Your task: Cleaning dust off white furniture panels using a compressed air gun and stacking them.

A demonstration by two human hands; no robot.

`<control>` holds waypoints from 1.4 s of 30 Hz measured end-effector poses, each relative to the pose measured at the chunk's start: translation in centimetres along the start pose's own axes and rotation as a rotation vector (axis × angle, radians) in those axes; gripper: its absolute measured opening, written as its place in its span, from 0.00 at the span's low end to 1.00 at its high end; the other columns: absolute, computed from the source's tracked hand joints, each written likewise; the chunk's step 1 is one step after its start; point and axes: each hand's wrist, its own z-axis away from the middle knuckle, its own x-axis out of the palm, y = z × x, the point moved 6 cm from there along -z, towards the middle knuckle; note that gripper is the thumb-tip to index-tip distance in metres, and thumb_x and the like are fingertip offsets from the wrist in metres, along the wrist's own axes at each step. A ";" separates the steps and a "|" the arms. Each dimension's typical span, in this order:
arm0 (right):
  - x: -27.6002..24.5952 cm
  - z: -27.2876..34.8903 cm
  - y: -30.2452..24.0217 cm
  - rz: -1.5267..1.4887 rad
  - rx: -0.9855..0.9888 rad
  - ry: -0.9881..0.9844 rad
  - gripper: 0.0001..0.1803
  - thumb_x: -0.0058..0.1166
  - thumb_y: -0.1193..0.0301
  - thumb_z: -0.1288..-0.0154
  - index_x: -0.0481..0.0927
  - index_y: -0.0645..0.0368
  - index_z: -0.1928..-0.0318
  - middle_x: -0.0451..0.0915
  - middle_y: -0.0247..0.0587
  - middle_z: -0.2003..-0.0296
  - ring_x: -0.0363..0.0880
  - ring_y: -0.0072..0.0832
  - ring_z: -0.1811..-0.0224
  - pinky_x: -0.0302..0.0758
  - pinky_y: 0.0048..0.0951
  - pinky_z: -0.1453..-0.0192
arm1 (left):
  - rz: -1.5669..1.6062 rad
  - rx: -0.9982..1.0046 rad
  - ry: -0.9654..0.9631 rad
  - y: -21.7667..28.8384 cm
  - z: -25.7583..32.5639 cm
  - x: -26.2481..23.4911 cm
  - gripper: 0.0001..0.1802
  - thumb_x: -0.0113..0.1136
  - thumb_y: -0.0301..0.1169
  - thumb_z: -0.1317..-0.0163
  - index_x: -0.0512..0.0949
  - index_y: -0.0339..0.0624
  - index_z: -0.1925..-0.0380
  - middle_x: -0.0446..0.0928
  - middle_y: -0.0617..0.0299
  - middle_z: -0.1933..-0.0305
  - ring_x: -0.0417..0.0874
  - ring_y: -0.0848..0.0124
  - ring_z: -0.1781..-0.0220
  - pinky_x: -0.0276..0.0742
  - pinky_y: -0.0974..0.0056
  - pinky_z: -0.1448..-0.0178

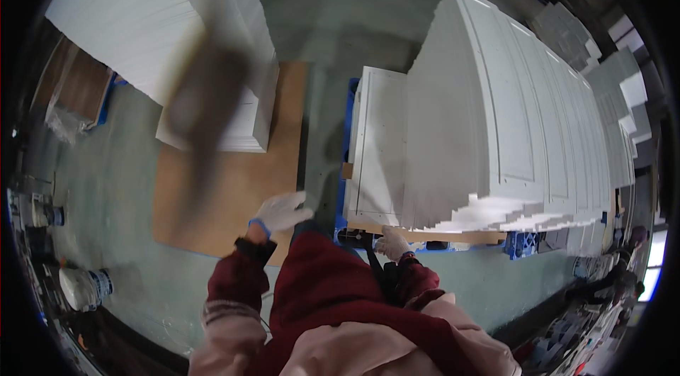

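Note:
My left hand (281, 213), in a white glove with a blue band at the wrist, is held out over the edge of a brown board on the floor. Its fingers are stretched out and nothing shows in them. My right hand (393, 243), also in a pale glove, is at the near edge of a white panel (377, 142) lying low on a blue pallet (341, 209). Its fingers are bunched and partly hidden, so a grip on the panel edge cannot be made out. A dark strip (379, 270) hangs beside that hand.
A tall stack of white panels (453, 114) rises on the pallet at right. Another white stack (142, 21) stands at left on the brown board (227, 199). A dark blurred shape (209, 85) crosses the view close up. White buckets (85, 287) stand far left.

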 end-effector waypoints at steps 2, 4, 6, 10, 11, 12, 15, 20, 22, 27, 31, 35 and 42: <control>-0.5 -1.2 1.8 -0.409 0.161 0.081 0.21 0.45 0.52 0.32 0.68 0.60 0.62 0.68 0.34 0.79 0.70 0.28 0.79 0.69 0.27 0.75 | 0.103 0.094 -0.135 0.2 -5.5 -1.0 0.20 0.52 0.49 0.45 0.74 0.42 0.66 0.76 0.49 0.67 0.78 0.51 0.58 0.72 0.52 0.55; 0.9 -1.2 0.2 -0.749 0.323 0.251 0.20 0.48 0.52 0.32 0.66 0.56 0.67 0.63 0.34 0.80 0.63 0.26 0.82 0.67 0.26 0.76 | 0.184 0.112 -0.113 -1.5 -10.8 -1.3 0.19 0.52 0.49 0.45 0.75 0.44 0.66 0.76 0.50 0.69 0.78 0.54 0.60 0.72 0.53 0.57; 1.0 -1.9 0.6 -0.848 0.274 0.230 0.19 0.46 0.53 0.31 0.64 0.54 0.69 0.59 0.31 0.82 0.61 0.24 0.83 0.63 0.26 0.78 | 0.301 0.126 -0.159 -3.4 -16.7 -0.8 0.16 0.53 0.46 0.44 0.75 0.46 0.67 0.75 0.52 0.70 0.78 0.57 0.61 0.71 0.55 0.59; 0.4 -2.3 0.4 -0.469 0.140 0.384 0.12 0.46 0.62 0.30 0.64 0.56 0.61 0.57 0.29 0.82 0.63 0.23 0.81 0.64 0.28 0.77 | 0.136 0.506 -0.016 -2.4 -27.2 -3.8 0.17 0.57 0.46 0.44 0.73 0.44 0.64 0.74 0.54 0.69 0.77 0.60 0.60 0.71 0.58 0.59; 0.5 -2.6 -1.2 0.195 0.003 0.385 0.12 0.47 0.65 0.31 0.64 0.57 0.55 0.62 0.30 0.81 0.67 0.25 0.79 0.69 0.28 0.75 | 0.222 0.324 -0.107 -2.5 -30.4 -4.6 0.20 0.57 0.47 0.44 0.72 0.43 0.62 0.74 0.53 0.69 0.76 0.60 0.60 0.71 0.58 0.57; 0.7 -2.9 -0.4 0.219 -0.038 0.464 0.16 0.44 0.58 0.30 0.68 0.56 0.52 0.70 0.36 0.72 0.72 0.29 0.68 0.73 0.30 0.63 | 0.302 0.152 -0.187 -1.8 -33.7 -5.0 0.22 0.57 0.49 0.44 0.72 0.42 0.60 0.74 0.52 0.69 0.76 0.59 0.60 0.71 0.57 0.56; 3.1 -5.2 1.2 -0.940 0.405 0.706 0.26 0.32 0.48 0.27 0.72 0.54 0.46 0.80 0.45 0.60 0.78 0.35 0.57 0.75 0.34 0.46 | 0.356 0.133 -0.013 -3.2 -43.6 -5.1 0.31 0.55 0.53 0.45 0.68 0.38 0.51 0.76 0.47 0.59 0.76 0.53 0.53 0.70 0.56 0.49; 3.5 -5.3 2.4 -0.681 0.422 0.816 0.36 0.23 0.42 0.29 0.65 0.64 0.46 0.81 0.47 0.65 0.79 0.33 0.66 0.75 0.28 0.53 | 0.045 0.401 0.089 0.8 -56.9 -2.9 0.42 0.56 0.52 0.50 0.63 0.39 0.39 0.67 0.45 0.39 0.73 0.52 0.42 0.70 0.55 0.41; 3.4 -5.0 3.5 -0.709 0.473 0.852 0.36 0.23 0.42 0.29 0.65 0.64 0.46 0.81 0.47 0.65 0.79 0.33 0.66 0.75 0.28 0.53 | -0.071 0.458 -0.052 0.7 -61.1 0.2 0.40 0.57 0.51 0.53 0.67 0.39 0.41 0.72 0.46 0.44 0.75 0.53 0.44 0.71 0.56 0.43; 3.9 -6.0 2.9 -0.777 0.473 0.883 0.35 0.23 0.42 0.29 0.65 0.63 0.46 0.81 0.47 0.67 0.79 0.33 0.66 0.75 0.29 0.53 | -0.189 0.369 -0.498 1.7 -65.1 2.1 0.38 0.57 0.64 0.55 0.82 0.40 0.60 0.80 0.52 0.56 0.79 0.57 0.53 0.72 0.58 0.49; 4.3 -4.8 2.9 -0.801 0.485 0.885 0.35 0.23 0.42 0.29 0.65 0.62 0.45 0.81 0.47 0.68 0.79 0.33 0.66 0.75 0.30 0.53 | 0.126 0.465 -0.645 1.4 -66.9 5.3 0.39 0.56 0.66 0.53 0.82 0.40 0.60 0.80 0.52 0.57 0.79 0.60 0.54 0.71 0.59 0.50; 4.9 -4.6 2.7 -0.834 0.482 0.879 0.35 0.24 0.42 0.29 0.65 0.61 0.45 0.81 0.46 0.69 0.79 0.34 0.67 0.75 0.30 0.53 | -0.113 0.399 -0.612 1.7 -66.5 3.8 0.39 0.57 0.66 0.53 0.82 0.39 0.61 0.80 0.52 0.60 0.78 0.61 0.57 0.71 0.59 0.51; 5.2 -4.1 2.7 -0.827 0.450 0.865 0.34 0.24 0.42 0.29 0.65 0.60 0.45 0.80 0.46 0.71 0.79 0.34 0.67 0.75 0.31 0.53 | -0.146 0.443 -0.621 2.3 -66.5 2.9 0.36 0.53 0.64 0.52 0.81 0.37 0.69 0.77 0.52 0.70 0.77 0.58 0.66 0.70 0.55 0.58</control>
